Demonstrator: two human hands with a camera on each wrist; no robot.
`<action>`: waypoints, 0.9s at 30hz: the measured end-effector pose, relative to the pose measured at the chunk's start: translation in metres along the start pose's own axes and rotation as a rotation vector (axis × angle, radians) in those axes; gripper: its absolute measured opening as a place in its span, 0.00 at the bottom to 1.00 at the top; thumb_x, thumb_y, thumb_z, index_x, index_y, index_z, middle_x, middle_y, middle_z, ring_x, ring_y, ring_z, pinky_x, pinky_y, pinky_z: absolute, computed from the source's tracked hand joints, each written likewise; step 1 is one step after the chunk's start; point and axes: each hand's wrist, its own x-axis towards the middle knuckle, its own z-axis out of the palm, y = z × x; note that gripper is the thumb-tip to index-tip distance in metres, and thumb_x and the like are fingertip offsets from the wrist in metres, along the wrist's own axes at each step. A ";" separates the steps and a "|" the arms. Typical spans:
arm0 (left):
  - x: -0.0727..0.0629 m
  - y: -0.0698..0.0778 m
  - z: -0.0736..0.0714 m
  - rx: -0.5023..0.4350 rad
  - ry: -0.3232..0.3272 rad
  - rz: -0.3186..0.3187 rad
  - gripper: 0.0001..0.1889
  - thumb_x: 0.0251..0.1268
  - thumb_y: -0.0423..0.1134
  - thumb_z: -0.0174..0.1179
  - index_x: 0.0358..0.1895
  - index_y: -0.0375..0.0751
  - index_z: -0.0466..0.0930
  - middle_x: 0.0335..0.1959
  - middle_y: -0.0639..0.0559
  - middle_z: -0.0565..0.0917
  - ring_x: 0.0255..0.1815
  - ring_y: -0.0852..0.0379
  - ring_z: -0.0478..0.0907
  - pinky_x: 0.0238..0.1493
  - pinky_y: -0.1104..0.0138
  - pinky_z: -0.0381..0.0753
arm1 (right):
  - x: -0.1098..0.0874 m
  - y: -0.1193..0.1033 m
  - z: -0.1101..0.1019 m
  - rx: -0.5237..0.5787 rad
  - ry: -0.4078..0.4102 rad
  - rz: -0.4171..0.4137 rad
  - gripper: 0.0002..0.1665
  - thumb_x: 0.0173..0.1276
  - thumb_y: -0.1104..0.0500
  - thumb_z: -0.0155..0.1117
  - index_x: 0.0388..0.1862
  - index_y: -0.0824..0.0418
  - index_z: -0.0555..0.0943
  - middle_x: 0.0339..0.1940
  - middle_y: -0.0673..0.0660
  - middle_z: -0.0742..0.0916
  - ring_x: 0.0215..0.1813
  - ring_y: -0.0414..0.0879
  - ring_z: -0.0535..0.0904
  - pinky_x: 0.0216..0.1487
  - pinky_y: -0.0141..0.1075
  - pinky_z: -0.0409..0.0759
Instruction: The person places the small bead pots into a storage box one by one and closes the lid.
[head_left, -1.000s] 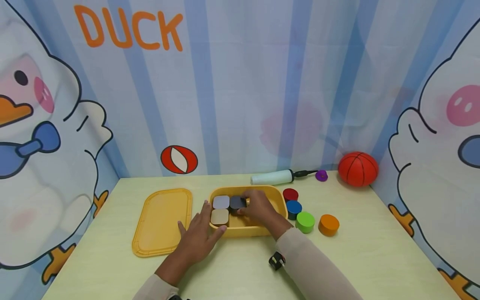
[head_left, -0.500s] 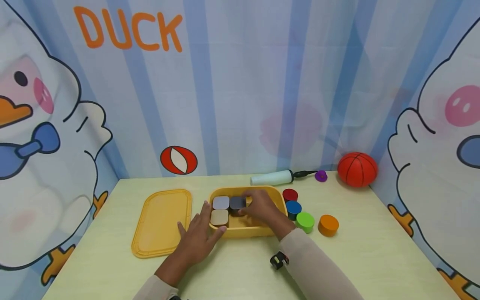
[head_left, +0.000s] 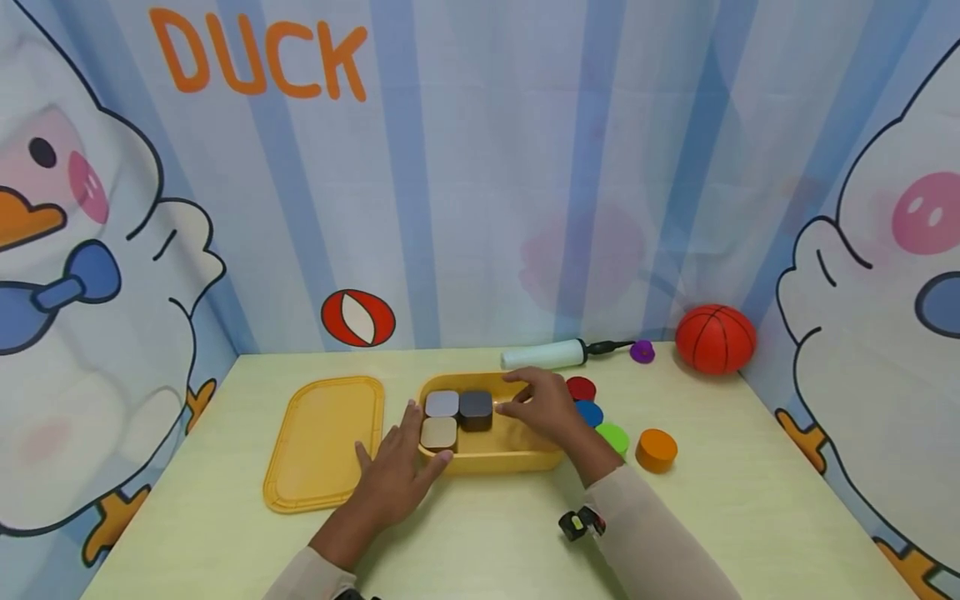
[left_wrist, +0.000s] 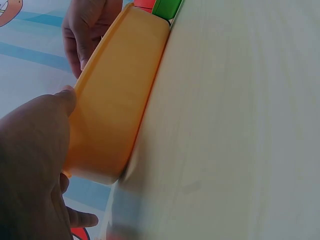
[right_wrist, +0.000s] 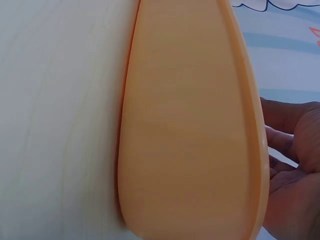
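Observation:
A yellow rectangular box (head_left: 480, 464) sits on the table with three rounded square blocks in its left part. A lavender block (head_left: 442, 403) and a dark grey block (head_left: 476, 403) lie side by side at the back, and a beige block (head_left: 438, 432) is in front of the lavender one. My left hand (head_left: 395, 478) rests on the box's left end, fingers spread and thumb at the front rim. Over the box's right part is my right hand (head_left: 546, 406), thumb and index finger apart, holding nothing, a little right of the dark grey block.
A yellow lid (head_left: 326, 442) lies left of the box. Red (head_left: 581, 387), blue (head_left: 591, 412), green (head_left: 613, 437) and orange (head_left: 657, 450) round pieces stand to its right. Behind are a pale hand pump (head_left: 545, 355), a purple piece (head_left: 642, 352) and a red ball (head_left: 716, 339).
My right hand has let go of the dark grey block and moved right. That block stays beside the lavender one. The left hand has kept its place.

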 end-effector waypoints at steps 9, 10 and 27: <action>0.001 0.001 0.000 -0.010 0.002 0.000 0.51 0.83 0.71 0.48 0.93 0.49 0.36 0.94 0.50 0.44 0.91 0.32 0.55 0.76 0.15 0.27 | -0.009 0.008 -0.016 0.032 0.002 -0.115 0.28 0.69 0.63 0.80 0.67 0.63 0.87 0.66 0.62 0.89 0.51 0.53 0.92 0.54 0.46 0.93; 0.002 0.001 0.000 -0.010 0.002 0.001 0.51 0.83 0.71 0.48 0.93 0.49 0.36 0.94 0.50 0.44 0.91 0.32 0.55 0.76 0.15 0.27 | -0.011 0.009 -0.018 0.039 0.004 -0.128 0.27 0.70 0.63 0.80 0.67 0.63 0.87 0.66 0.62 0.89 0.51 0.53 0.92 0.55 0.47 0.93; 0.000 -0.001 0.000 -0.015 0.008 0.002 0.51 0.83 0.72 0.48 0.93 0.49 0.36 0.94 0.49 0.44 0.91 0.32 0.55 0.76 0.15 0.28 | -0.032 0.042 -0.047 0.054 0.103 -0.243 0.19 0.72 0.64 0.78 0.60 0.66 0.90 0.65 0.65 0.89 0.59 0.62 0.89 0.62 0.57 0.89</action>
